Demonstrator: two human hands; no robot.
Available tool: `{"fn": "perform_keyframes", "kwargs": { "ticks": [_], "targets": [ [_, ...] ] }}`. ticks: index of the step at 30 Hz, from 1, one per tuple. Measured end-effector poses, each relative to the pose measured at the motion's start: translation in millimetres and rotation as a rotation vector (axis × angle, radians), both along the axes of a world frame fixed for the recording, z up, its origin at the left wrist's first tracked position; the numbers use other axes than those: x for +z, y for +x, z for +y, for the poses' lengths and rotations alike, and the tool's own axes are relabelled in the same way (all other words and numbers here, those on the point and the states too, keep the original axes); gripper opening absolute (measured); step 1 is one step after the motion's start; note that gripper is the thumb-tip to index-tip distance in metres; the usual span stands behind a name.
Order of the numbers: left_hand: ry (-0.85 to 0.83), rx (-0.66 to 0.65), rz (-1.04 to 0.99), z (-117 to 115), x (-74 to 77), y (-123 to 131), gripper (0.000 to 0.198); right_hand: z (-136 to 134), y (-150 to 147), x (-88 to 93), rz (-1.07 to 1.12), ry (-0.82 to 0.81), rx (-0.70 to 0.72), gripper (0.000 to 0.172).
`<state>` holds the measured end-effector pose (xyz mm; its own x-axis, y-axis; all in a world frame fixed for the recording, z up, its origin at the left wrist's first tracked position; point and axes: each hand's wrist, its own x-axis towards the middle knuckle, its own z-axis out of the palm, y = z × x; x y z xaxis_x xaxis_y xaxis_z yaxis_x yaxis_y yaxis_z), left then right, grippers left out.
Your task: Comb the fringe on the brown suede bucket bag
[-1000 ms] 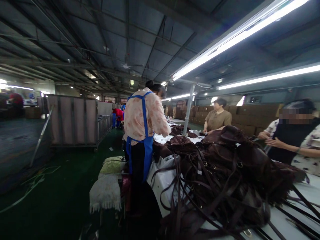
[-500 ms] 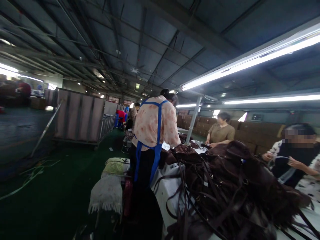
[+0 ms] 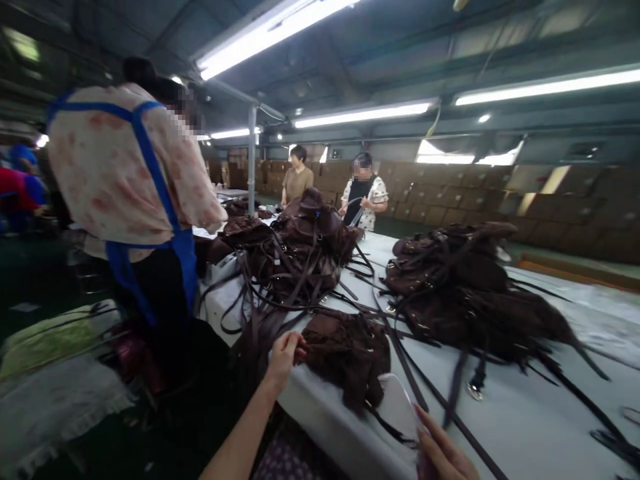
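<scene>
The brown bag (image 3: 350, 353) under the left hand (image 3: 285, 353) looks like soft, matt suede-like cloth, napped and crumpled. The heaped bags (image 3: 470, 293) share that dull brown nap, while their long straps (image 3: 400, 360) look smoother, like leather, with small shiny metal fittings (image 3: 474, 389). The surface (image 3: 525, 427) wears a smooth, pale, faintly glossy sheet. The white piece (image 3: 397, 410) at the right hand (image 3: 443, 453) looks smooth. A co-worker's apron (image 3: 175, 247) is plain blue cloth.
</scene>
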<state>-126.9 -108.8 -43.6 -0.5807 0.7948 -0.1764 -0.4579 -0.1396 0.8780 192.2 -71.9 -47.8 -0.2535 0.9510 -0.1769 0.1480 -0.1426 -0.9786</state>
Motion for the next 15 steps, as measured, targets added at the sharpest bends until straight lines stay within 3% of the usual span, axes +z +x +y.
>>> {"fn": "perform_keyframes", "kwargs": {
  "ticks": [2, 4, 7, 11, 15],
  "targets": [
    [-0.077, 0.113, 0.191, -11.7, -9.3, -5.0, 0.03, 5.0, 0.4, -2.2, -0.001, -0.013, -0.018, 0.107],
    [-0.16, 0.115, 0.486, -19.1, -13.4, 4.1, 0.037, 8.9, -1.9, -0.1, -0.017, 0.001, -0.019, 0.107],
    [-0.278, -0.087, 0.919, -15.9, -12.5, 41.3, 0.056, 12.1, -9.3, 7.7, -0.054, 0.043, 0.002, 0.103],
    [-0.531, -0.304, 1.169, 3.2, -4.7, 99.4, 0.095, 16.2, -21.6, 16.6, -0.108, 0.07, 0.047, 0.094],
    [-0.665, -0.383, 1.277, 18.4, 2.9, 128.5, 0.092, 19.5, -26.6, 13.0, -0.123, 0.112, 0.014, 0.085]
  ]
}}
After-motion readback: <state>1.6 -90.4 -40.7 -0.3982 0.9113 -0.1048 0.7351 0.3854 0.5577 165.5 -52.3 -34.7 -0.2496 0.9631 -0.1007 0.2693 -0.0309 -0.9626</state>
